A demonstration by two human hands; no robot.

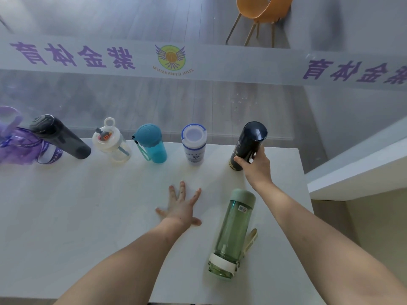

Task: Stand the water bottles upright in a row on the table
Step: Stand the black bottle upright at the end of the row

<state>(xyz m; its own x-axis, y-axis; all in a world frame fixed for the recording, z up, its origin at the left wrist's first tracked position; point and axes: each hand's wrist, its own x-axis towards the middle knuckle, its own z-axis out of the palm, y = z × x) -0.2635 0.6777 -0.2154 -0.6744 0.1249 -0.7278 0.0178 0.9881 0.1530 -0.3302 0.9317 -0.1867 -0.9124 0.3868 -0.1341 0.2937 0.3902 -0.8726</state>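
Along the far edge of the white table several bottles stand upright in a row: a purple one, a black one, a clear one with a white lid, a teal one and a white one with a blue rim. At the row's right end stands a dark navy bottle, and my right hand is shut around its lower part. A green bottle lies on its side near the front right. My left hand rests flat on the table, fingers spread.
A glass wall with purple lettering runs right behind the row. The table's right edge is close to the navy bottle. An orange chair stands beyond the glass.
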